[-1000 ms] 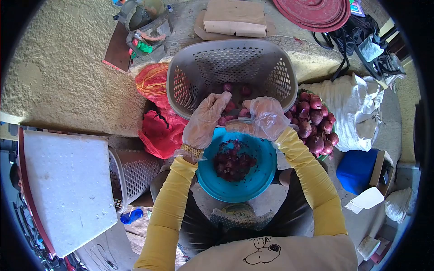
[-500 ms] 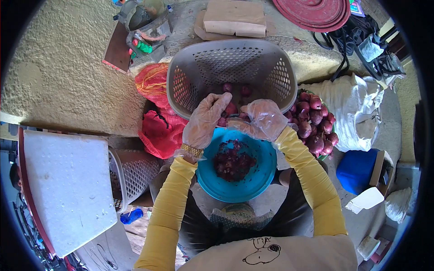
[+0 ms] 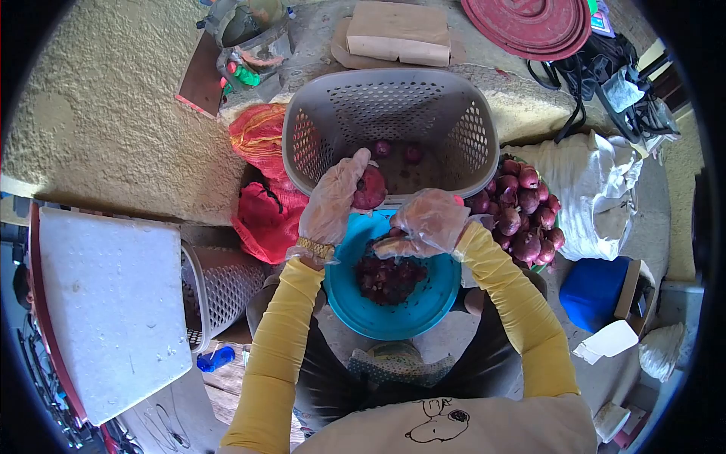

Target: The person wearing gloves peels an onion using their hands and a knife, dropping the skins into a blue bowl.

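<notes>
My left hand (image 3: 330, 206), in a clear plastic glove, is closed round a red onion (image 3: 370, 189) at the near rim of the grey-brown basket (image 3: 389, 79). My gloved right hand (image 3: 429, 224) is over the blue basin (image 3: 344, 306), its fingers curled and pointing left. A small red bit (image 3: 458, 200) shows behind its knuckles; what the fingers grip is hidden. Dark red onion skins and pieces (image 3: 389, 278) lie in the basin. Two more onions (image 3: 412, 154) rest on the basket's floor.
Many red onions (image 3: 525, 200) are heaped at the right beside a white sack (image 3: 605, 219). A red net bag (image 3: 261, 219) and another perforated basket (image 3: 234, 291) stand left, near a white foam lid (image 3: 113, 310). A blue container (image 3: 594, 289) is at the right.
My hands have moved apart. The left hand now shows the onion at the basket's rim, while the right hand has come down and left over the basin.
</notes>
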Demonstrator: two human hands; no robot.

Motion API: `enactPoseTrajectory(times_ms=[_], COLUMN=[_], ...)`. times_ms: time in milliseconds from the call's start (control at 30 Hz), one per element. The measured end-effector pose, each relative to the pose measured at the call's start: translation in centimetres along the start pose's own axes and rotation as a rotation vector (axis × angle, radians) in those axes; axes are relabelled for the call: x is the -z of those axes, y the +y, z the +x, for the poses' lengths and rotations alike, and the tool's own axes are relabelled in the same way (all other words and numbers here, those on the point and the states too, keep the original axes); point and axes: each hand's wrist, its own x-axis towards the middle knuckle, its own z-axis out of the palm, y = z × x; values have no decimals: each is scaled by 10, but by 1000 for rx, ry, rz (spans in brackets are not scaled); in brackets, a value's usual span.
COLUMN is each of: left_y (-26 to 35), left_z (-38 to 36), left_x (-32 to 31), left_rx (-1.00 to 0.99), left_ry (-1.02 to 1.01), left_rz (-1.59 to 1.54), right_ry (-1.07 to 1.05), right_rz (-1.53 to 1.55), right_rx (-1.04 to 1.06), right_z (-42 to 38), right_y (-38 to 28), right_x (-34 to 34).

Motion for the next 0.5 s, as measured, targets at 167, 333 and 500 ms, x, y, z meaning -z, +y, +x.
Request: enactPoseTrajectory(times_ms=[167,333,500], left_y=[-33,-18,-17], left_z=[5,-2,2], left_x=[2,3,-5], left_rx=[135,-487,-540], left_ry=[36,34,125], left_rz=[-715,537,481], right_ry=[-44,-55,202], right_rz=[-25,-49,19], right_rx=[-53,-93,-204], right_z=[2,3,2], right_y=[-8,-13,-2], right_x=[0,15,28])
